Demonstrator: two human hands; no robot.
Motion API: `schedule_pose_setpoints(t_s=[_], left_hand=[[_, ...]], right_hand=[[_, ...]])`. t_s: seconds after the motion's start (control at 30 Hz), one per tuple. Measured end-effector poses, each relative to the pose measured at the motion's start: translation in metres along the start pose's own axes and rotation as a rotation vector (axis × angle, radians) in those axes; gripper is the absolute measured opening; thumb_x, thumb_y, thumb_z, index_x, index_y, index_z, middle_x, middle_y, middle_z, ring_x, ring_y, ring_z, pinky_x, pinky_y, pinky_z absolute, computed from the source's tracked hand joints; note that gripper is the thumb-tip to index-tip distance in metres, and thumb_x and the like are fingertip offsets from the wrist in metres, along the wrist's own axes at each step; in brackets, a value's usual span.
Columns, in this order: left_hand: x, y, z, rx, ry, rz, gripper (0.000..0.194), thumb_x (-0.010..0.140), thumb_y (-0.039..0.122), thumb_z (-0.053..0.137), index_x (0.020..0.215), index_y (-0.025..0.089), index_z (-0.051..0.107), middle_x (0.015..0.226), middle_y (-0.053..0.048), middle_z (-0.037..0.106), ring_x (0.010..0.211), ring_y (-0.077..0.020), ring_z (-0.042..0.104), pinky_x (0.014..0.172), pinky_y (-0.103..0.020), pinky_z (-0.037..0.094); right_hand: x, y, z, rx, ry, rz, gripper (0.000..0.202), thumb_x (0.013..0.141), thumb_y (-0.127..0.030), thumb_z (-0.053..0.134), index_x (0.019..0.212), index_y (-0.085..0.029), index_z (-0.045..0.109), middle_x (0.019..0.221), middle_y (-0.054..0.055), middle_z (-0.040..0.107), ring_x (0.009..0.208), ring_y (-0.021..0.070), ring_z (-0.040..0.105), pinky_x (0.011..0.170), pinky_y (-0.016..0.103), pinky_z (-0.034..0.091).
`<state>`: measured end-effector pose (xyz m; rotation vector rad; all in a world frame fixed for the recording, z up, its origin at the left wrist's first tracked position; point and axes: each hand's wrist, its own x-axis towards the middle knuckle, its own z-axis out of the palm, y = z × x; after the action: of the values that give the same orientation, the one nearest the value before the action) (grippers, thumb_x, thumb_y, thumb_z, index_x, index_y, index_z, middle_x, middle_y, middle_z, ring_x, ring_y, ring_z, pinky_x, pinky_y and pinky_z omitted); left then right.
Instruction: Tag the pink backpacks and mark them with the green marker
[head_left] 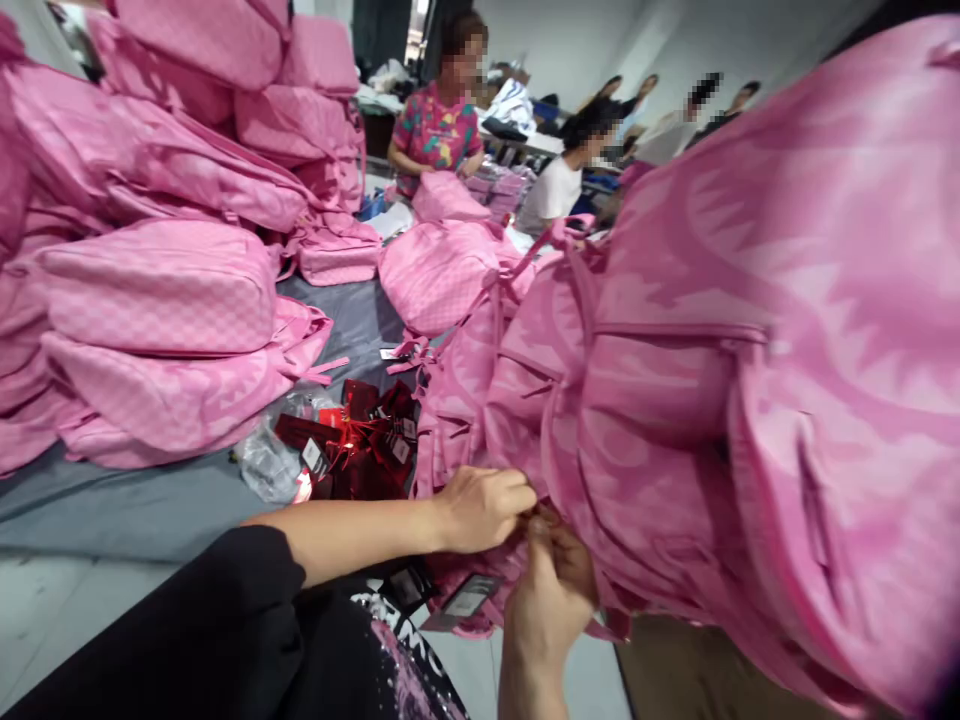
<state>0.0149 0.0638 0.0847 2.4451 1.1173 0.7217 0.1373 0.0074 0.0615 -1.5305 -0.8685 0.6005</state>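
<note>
My left hand [480, 508] and my right hand [553, 580] meet fingertip to fingertip at the lower side of a row of pink patterned backpacks [536, 410]. Both are closed in a pinch; whatever lies between the fingers is too small or hidden to make out. Below my left wrist hangs a dark hang tag [469, 598] with a pale label. To the left of the hands lies a heap of dark red hang tags [360, 440] with bright red strings. Beside it is crumpled clear plastic [266, 460].
Stacked pink backpacks [157, 290] fill the left of the grey-covered table [150, 510]. A large pink backpack [847, 300] looms close on the right. Beyond the table are a person in a patterned shirt [439, 135] and one in white [555, 195]. A brown cardboard-like surface [697, 670] is low right.
</note>
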Motion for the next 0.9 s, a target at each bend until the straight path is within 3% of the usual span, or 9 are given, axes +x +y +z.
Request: schedule_pose_setpoints(t_s=[0.17,0.37,0.7,0.9], left_hand=[[-0.0027,-0.0018,0.0017,-0.01,-0.018,0.051,0.016,0.094,0.021,0.048,0.101,0.021,0.062,0.1,0.0,0.065,0.086,-0.0143,0.063,0.059,-0.027,0.043],[-0.0054,-0.0038,0.0018,-0.036,0.003,0.019,0.014,0.093,0.024,0.051,0.1,0.02,0.063,0.103,-0.002,0.066,0.087,-0.0152,0.064,0.059,-0.028,0.043],[-0.0022,-0.0054,-0.0023,-0.021,0.004,0.079,0.013,0.093,0.024,0.053,0.098,0.021,0.065,0.108,0.0,0.065,0.087,-0.0143,0.064,0.058,-0.028,0.043],[-0.0041,-0.0016,0.0059,-0.01,0.083,0.074,0.015,0.093,0.023,0.051,0.095,0.02,0.066,0.101,-0.001,0.065,0.084,-0.0152,0.064,0.059,-0.029,0.044]], right_hand=[[-0.0018,-0.0002,0.003,0.043,-0.001,-0.024,0.026,0.077,-0.04,0.073,0.087,-0.017,0.064,0.1,0.006,0.067,0.099,0.0217,0.061,0.098,0.043,0.046],[-0.0035,-0.0031,0.0087,0.19,0.038,-0.005,0.023,0.071,-0.032,0.079,0.083,-0.017,0.065,0.097,0.006,0.067,0.094,0.0207,0.062,0.099,0.044,0.047],[-0.0052,-0.0058,0.0068,0.17,0.052,-0.011,0.024,0.074,-0.033,0.078,0.085,-0.017,0.066,0.096,0.005,0.066,0.091,0.0191,0.062,0.102,0.046,0.044],[-0.0047,-0.0053,0.009,0.188,0.055,-0.003,0.025,0.071,-0.034,0.08,0.081,-0.017,0.065,0.095,0.004,0.067,0.091,0.0197,0.062,0.1,0.043,0.045]])
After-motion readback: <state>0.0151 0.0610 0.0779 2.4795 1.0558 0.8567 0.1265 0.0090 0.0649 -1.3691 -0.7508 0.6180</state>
